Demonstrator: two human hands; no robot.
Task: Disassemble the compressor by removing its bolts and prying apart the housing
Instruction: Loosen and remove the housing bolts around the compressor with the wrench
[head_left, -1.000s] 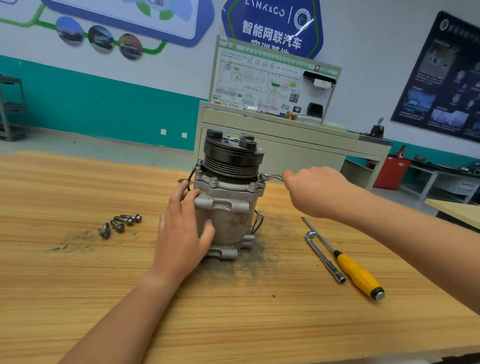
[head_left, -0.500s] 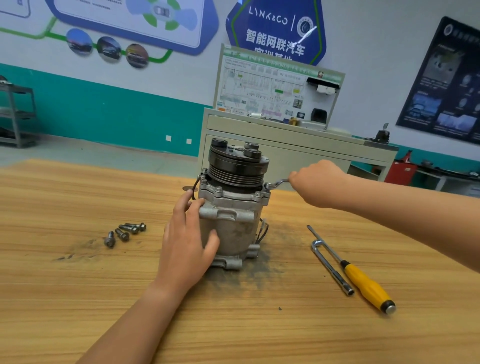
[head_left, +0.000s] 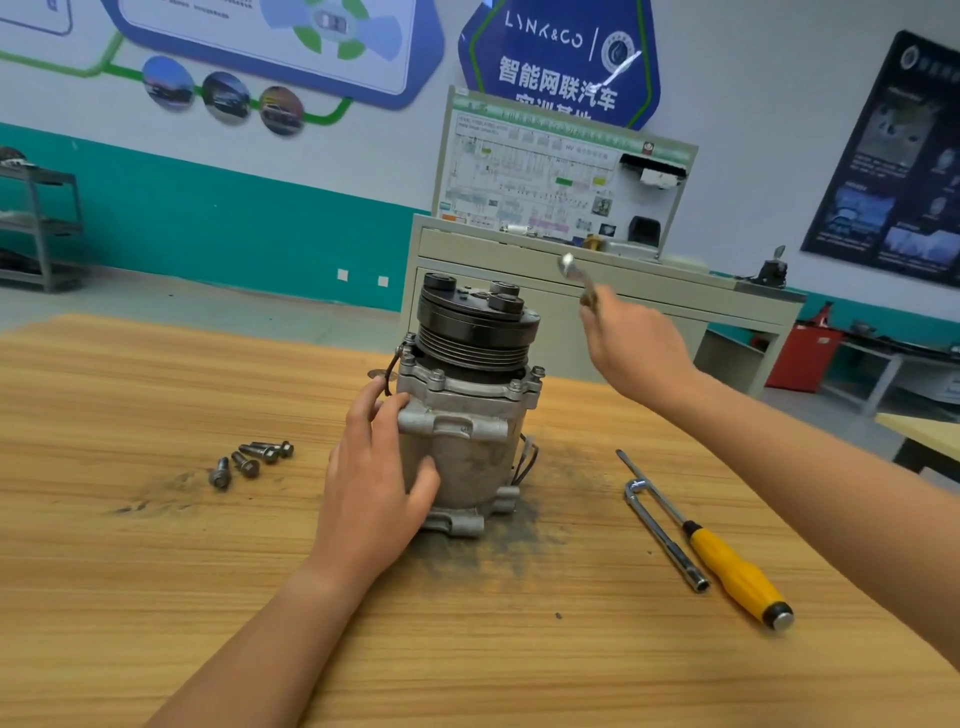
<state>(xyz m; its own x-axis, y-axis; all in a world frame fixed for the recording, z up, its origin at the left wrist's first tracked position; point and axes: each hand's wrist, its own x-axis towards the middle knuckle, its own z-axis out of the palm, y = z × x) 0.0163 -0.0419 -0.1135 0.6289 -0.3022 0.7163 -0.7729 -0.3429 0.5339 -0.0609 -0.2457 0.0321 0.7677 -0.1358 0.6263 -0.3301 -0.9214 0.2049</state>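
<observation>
- The compressor (head_left: 467, 457) stands upright on its base near the middle of the wooden table (head_left: 156, 597), with its black pulley (head_left: 475, 327) on top and a smear of dark grime (head_left: 498, 556) on the wood around its foot
- The left hand (head_left: 374, 467) stays where it was half a second ago: it holds the left side of the grey housing, palm against the metal, fingers reaching up toward the flange and thumb lying across the front
- The right hand (head_left: 634, 348) has changed most: earlier it sat low beside the right edge of the flange with its tool set on a bolt there, and now it is raised above and to the right of the pulley, clear of the compressor
- Its fingers are curled round the wrench (head_left: 576, 275), whose free end points up and to the left, blurred by motion and touching nothing
- Several flange bolts (head_left: 438, 375) are still seated around the rim under the pulley
- A few loose bolts (head_left: 254, 457) lie in a cluster on the table, left of the compressor and apart from it, as before
- To the right lie an L-shaped socket key (head_left: 665, 535) and a screwdriver (head_left: 727, 566) with a yellow handle, side by side, unmoved and away from both hands
</observation>
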